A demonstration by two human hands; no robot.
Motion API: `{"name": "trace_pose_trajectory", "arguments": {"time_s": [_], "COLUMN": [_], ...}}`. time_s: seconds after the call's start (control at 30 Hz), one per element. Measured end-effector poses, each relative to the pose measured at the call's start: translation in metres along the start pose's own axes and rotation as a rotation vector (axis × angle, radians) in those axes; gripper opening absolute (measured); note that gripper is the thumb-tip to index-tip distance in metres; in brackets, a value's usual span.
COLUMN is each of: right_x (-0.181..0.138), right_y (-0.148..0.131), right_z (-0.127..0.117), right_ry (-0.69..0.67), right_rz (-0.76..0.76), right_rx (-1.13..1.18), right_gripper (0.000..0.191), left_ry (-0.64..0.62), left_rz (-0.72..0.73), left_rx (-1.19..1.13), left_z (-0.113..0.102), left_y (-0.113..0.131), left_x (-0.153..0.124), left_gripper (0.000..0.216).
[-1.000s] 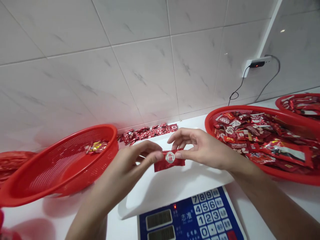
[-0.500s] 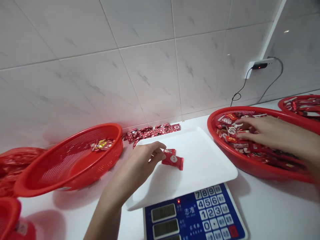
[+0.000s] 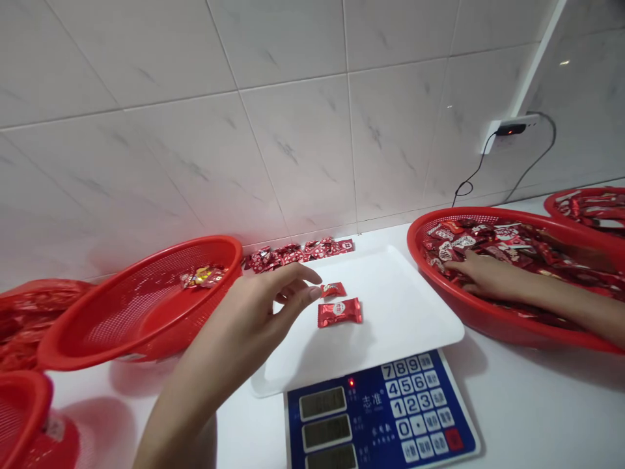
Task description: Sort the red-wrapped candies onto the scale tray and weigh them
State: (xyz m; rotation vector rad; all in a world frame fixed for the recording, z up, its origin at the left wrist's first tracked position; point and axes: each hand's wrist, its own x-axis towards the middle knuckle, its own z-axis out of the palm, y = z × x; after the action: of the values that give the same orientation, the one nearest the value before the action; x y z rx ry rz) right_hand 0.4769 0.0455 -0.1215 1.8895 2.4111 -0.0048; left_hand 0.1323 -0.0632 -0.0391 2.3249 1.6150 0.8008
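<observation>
Larger packet (image 3: 340, 312) near left fingers (image 3: 295, 273)

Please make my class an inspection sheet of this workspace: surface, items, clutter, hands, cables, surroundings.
Surface: smooth white tabletop.
Items: large glossy red rectangular packet and small glossy red packet, close together on a white rectangular scale tray; round perforated red plastic basket at right, full of wrapped packets.
Clutter: patterned red-and-white wrapped packets heaped between tray and wall.
Hands: left hand beside the small packet, contact unclear; right hand inside the right basket, grip hidden.
Cables: thin black cable, looped, and grey cable, both near the wall.
Surroundings: pale grey marbled tile wall.
</observation>
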Motion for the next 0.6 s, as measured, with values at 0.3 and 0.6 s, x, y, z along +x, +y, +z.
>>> {"name": "trace_pose_trajectory", "arguments": {"time_s": [0.3,0.6], "right_x": [-0.009,-0.024], "right_y": [0.020,-0.076], "right_z": [-0.064,-0.083], "right_ry": [0.239,0.215], "right_rz": [0.282,-0.147], "right_rx": [0.296,1.566], "right_gripper": [0.024,0.029], "left_ry": [0.085,0.103], "left_rz": [-0.016,-0.072], "left_rx": [-0.031,-0.313], "left_z": [-0.005,0.021], "left_y": [-0.005,0.010], "left_x": [0.001,0.007], "left_gripper": [0.023,0.039]}}
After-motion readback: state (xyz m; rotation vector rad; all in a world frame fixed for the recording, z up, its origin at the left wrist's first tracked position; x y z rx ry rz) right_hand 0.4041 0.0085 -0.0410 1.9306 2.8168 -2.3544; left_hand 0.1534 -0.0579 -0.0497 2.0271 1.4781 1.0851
